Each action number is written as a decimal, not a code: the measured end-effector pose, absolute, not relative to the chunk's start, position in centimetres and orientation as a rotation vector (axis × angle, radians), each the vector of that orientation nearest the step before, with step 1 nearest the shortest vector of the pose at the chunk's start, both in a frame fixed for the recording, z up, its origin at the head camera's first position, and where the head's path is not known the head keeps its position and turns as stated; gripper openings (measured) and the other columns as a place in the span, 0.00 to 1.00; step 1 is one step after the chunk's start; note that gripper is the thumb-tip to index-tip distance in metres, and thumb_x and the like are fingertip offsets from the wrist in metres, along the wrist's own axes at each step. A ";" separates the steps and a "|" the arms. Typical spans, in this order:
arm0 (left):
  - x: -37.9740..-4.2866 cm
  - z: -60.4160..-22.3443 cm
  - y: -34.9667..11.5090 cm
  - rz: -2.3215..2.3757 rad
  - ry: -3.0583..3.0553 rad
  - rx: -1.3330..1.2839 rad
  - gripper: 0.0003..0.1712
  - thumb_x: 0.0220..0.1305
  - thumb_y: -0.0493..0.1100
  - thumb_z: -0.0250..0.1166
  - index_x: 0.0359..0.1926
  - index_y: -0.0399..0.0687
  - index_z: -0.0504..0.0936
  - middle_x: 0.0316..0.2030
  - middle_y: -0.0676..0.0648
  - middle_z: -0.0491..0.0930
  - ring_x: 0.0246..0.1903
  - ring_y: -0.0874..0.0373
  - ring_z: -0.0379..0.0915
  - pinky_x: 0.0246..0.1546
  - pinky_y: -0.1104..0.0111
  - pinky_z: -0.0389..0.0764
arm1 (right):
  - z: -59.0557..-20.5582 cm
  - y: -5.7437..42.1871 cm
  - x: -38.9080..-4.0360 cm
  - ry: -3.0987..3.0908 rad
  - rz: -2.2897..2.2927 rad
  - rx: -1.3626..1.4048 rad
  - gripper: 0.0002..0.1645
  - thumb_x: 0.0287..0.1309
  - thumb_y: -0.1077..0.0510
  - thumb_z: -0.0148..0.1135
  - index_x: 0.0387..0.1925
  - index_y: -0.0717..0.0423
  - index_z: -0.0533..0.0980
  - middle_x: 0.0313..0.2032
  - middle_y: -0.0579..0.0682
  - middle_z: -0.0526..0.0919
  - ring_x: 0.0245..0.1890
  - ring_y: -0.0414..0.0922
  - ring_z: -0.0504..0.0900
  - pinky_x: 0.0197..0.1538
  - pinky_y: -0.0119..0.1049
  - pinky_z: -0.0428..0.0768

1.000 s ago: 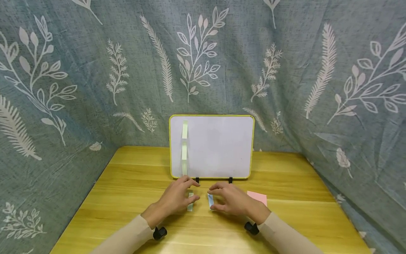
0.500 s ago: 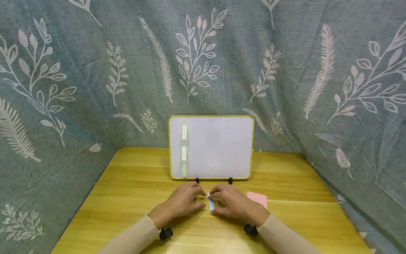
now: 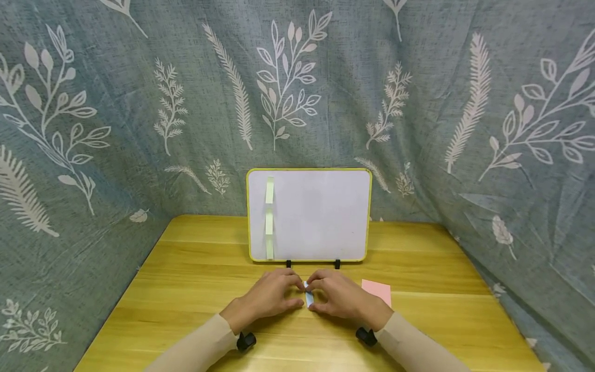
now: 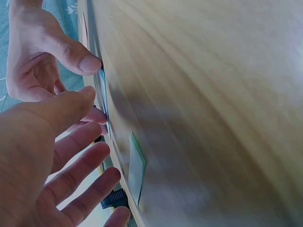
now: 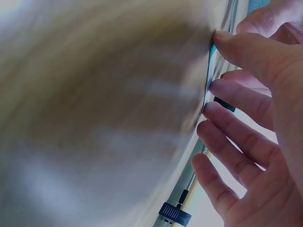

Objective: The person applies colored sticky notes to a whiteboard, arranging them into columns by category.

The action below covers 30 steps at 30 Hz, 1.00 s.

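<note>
Blue strip (image 3: 309, 298): flat on the desk (image 3: 162, 289), between left hand (image 3: 268, 295) and right hand (image 3: 341, 294).
Left hand: thumb and fingers parted, just beside the strip; contact unclear.
Right hand: thumb and fingertips spread wide, touching near opposite ends of the strip.
Handling: probably light, thin paper, easily creased or torn, perhaps tacky underneath.
Hold: best steadied at both ends, pinched gently along a long edge.
</note>
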<state>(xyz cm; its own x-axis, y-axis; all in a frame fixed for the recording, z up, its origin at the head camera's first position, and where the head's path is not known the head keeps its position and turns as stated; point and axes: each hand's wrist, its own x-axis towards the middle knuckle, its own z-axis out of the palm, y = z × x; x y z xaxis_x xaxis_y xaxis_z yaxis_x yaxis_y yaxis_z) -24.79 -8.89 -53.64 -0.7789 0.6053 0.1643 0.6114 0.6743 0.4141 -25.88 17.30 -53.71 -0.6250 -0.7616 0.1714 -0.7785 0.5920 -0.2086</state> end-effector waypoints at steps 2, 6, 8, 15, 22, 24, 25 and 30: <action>-24.8 -53.6 -8.9 -0.713 -2.865 -1.039 0.16 0.75 0.53 0.83 0.58 0.56 0.96 0.61 0.54 0.93 0.67 0.52 0.87 0.63 0.45 0.87 | -53.7 17.3 -25.9 -2.739 0.404 1.326 0.20 0.73 0.46 0.84 0.58 0.53 0.94 0.62 0.50 0.92 0.62 0.48 0.91 0.67 0.46 0.92; -24.8 -53.7 -9.0 -0.696 -2.864 -1.041 0.15 0.74 0.53 0.84 0.57 0.56 0.96 0.60 0.54 0.94 0.67 0.52 0.87 0.64 0.43 0.87 | -53.8 17.3 -25.9 -2.736 0.411 1.328 0.15 0.77 0.49 0.80 0.56 0.52 0.94 0.62 0.50 0.92 0.62 0.49 0.91 0.68 0.48 0.92; -24.8 -53.7 -9.0 -0.689 -2.865 -1.044 0.15 0.74 0.53 0.84 0.56 0.56 0.96 0.60 0.54 0.94 0.66 0.52 0.88 0.65 0.42 0.88 | -53.8 17.4 -25.9 -2.741 0.427 1.325 0.10 0.78 0.52 0.78 0.53 0.51 0.94 0.62 0.51 0.93 0.63 0.50 0.92 0.68 0.49 0.92; -24.9 -53.9 -8.5 -0.658 -2.875 -1.013 0.18 0.75 0.56 0.83 0.58 0.55 0.95 0.61 0.54 0.93 0.67 0.50 0.87 0.62 0.46 0.87 | -54.0 17.5 -26.1 -2.734 0.528 1.296 0.05 0.80 0.60 0.75 0.49 0.53 0.94 0.57 0.51 0.96 0.58 0.49 0.94 0.62 0.47 0.94; -24.9 -53.8 -7.4 -0.590 -2.893 -0.925 0.26 0.71 0.61 0.85 0.61 0.53 0.94 0.62 0.52 0.91 0.63 0.50 0.86 0.59 0.50 0.85 | -54.0 17.3 -26.2 -2.748 0.600 1.226 0.05 0.79 0.60 0.75 0.51 0.51 0.92 0.48 0.43 0.97 0.50 0.41 0.91 0.56 0.44 0.92; -24.8 -53.8 -7.2 -0.585 -2.892 -0.904 0.28 0.69 0.62 0.86 0.61 0.52 0.94 0.61 0.51 0.91 0.62 0.50 0.85 0.59 0.50 0.86 | -53.9 17.3 -26.2 -2.767 0.634 1.202 0.04 0.80 0.59 0.75 0.50 0.50 0.93 0.47 0.43 0.96 0.48 0.40 0.91 0.55 0.42 0.92; -24.7 -53.8 -7.1 -0.581 -2.891 -0.894 0.29 0.68 0.62 0.87 0.61 0.51 0.94 0.61 0.51 0.91 0.62 0.49 0.85 0.58 0.49 0.86 | -53.9 17.3 -26.3 -2.770 0.655 1.198 0.04 0.80 0.59 0.75 0.49 0.50 0.93 0.46 0.43 0.96 0.46 0.39 0.91 0.53 0.41 0.92; -24.7 -53.8 -6.8 -0.568 -2.896 -0.860 0.33 0.65 0.63 0.89 0.61 0.48 0.94 0.63 0.48 0.90 0.64 0.47 0.85 0.58 0.48 0.87 | -53.7 17.3 -26.5 -2.777 0.782 1.148 0.04 0.79 0.61 0.76 0.46 0.51 0.93 0.42 0.44 0.97 0.43 0.36 0.92 0.49 0.35 0.91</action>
<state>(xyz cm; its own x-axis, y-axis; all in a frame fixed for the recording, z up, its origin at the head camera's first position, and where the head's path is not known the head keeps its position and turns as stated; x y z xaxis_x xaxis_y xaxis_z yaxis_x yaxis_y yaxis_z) -24.74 -6.84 -53.77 -0.8414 0.5142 0.1666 0.5390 0.7755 0.3288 -26.51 17.33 -53.68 -0.7262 -0.6518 0.2186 -0.6700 0.5999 -0.4372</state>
